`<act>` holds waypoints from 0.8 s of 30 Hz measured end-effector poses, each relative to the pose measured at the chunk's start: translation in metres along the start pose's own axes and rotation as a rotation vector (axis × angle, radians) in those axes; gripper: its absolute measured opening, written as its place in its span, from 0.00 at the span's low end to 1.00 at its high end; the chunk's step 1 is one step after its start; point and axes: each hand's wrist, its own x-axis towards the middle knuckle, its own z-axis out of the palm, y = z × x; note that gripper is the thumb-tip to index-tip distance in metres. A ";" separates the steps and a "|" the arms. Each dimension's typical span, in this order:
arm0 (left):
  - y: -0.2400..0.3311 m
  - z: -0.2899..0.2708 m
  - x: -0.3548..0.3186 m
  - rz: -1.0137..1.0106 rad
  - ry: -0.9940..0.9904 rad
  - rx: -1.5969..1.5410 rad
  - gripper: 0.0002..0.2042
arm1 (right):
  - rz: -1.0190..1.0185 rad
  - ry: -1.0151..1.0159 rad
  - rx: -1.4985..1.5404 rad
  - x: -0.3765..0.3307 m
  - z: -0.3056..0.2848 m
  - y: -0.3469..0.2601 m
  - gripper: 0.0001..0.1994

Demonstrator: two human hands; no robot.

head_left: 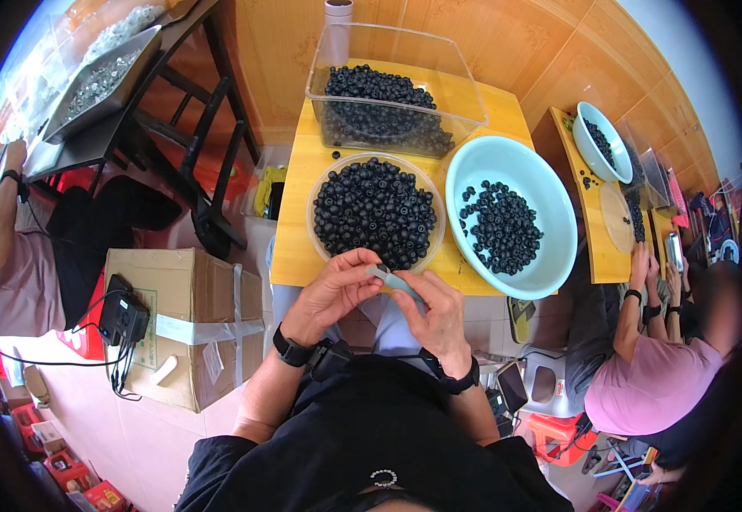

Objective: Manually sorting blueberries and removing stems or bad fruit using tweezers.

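Both hands meet over the near edge of the yellow table (292,264). In a pinch, my left hand (337,286) grips a small black round part (382,268) by its fingertips. My right hand (439,311) is closed around a slim pale blue-grey tool (406,285), whose tip touches or nearly touches that part; its exact kind does not show. Just beyond my hands, a shallow round tray (312,230) is heaped with similar black parts (375,209). To its right, a light blue basin (558,230) contains more of them.
A clear plastic bin (465,94) with black parts stands at the back, before a pale bottle (337,34). A taped cardboard box (179,341) sits on the floor at left. Co-workers sit on both sides, the right one (657,375) by another table (588,230).
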 end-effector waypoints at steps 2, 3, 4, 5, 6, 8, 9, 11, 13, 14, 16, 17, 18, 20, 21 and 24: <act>0.000 -0.001 0.000 0.001 -0.005 0.012 0.08 | 0.004 0.018 0.009 0.000 0.000 0.001 0.10; 0.000 -0.002 0.000 0.001 -0.004 0.012 0.08 | 0.004 0.010 0.001 0.000 0.000 0.001 0.10; -0.001 -0.004 0.000 0.006 -0.009 -0.012 0.08 | 0.003 0.003 -0.007 0.000 0.000 0.001 0.10; -0.001 -0.005 0.000 0.011 -0.014 -0.036 0.08 | 0.003 0.003 -0.007 0.001 0.000 0.001 0.10; 0.000 -0.004 0.000 0.010 -0.014 -0.036 0.08 | 0.001 -0.001 -0.015 0.001 0.000 0.001 0.10; 0.001 0.001 0.000 0.013 0.019 0.018 0.07 | -0.002 -0.004 -0.024 0.002 0.000 0.001 0.10; 0.001 0.001 0.000 0.015 0.018 0.019 0.07 | -0.001 -0.005 -0.027 0.002 0.000 0.001 0.10; 0.002 0.001 0.000 0.019 0.022 0.043 0.07 | -0.004 -0.005 -0.029 0.003 -0.001 0.002 0.10; 0.002 0.001 0.000 0.019 0.016 0.052 0.06 | -0.006 -0.007 -0.012 0.002 -0.001 0.002 0.10; 0.003 0.001 0.000 0.019 0.013 0.060 0.06 | -0.008 -0.004 -0.012 0.003 -0.001 0.002 0.10; 0.004 0.001 -0.002 0.026 0.014 0.075 0.06 | -0.011 -0.018 0.008 0.002 0.000 0.004 0.10; 0.005 0.001 -0.003 0.033 0.015 0.088 0.06 | -0.013 -0.018 0.009 0.003 0.001 0.004 0.10; 0.006 0.002 -0.003 0.035 0.011 0.092 0.06 | -0.013 -0.013 0.031 0.003 0.001 0.004 0.10; 0.007 0.002 -0.005 0.030 0.034 0.102 0.06 | -0.018 -0.006 0.052 0.004 0.005 0.013 0.10; 0.008 0.006 -0.006 0.028 0.028 0.106 0.06 | -0.004 0.091 -0.024 0.002 0.010 0.030 0.09; 0.013 0.015 -0.017 -0.006 -0.122 0.055 0.05 | 0.070 0.169 -0.060 -0.001 0.003 0.051 0.09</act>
